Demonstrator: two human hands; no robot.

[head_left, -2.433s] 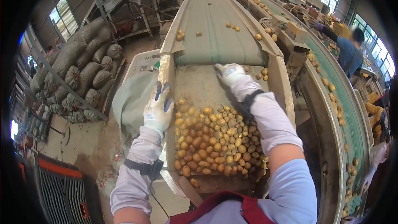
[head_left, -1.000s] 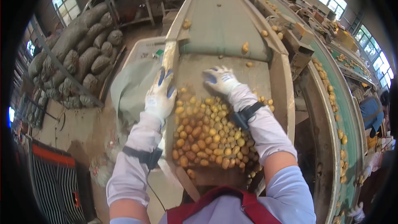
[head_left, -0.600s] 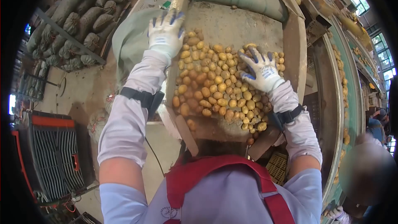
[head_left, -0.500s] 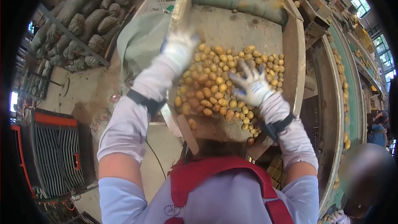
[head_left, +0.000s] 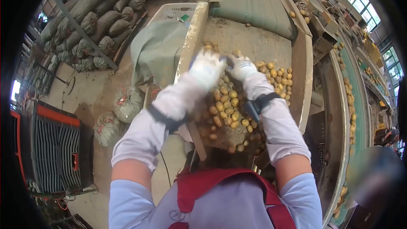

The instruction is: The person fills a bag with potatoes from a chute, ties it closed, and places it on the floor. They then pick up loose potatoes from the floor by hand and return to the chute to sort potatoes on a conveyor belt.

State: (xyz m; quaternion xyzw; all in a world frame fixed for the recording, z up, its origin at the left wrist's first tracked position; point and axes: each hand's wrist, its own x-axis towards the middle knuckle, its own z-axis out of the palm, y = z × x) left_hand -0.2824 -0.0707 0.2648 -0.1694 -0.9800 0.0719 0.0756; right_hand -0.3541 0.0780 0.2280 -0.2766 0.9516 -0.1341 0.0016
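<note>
Potatoes lie loose in a metal sorting chute, with another cluster to the right. My left hand, in a white glove, is over the chute's left side, its fingers smeared by motion. Close beside it, my right hand, gloved too, reaches among the potatoes, with one potato just beyond it. The right fingers point left and down and are partly hidden. Whether either hand holds a potato cannot be made out.
A green conveyor belt feeds the chute from above. To the right runs a long belt carrying potatoes, with another person near it. Full sacks are stacked at left. A cloth-draped crate stands beside the chute.
My left hand has moved down and right; my right hand has moved left and up, so they are now close together. The potato pile has thinned at left and front, and the view has shifted slightly.
</note>
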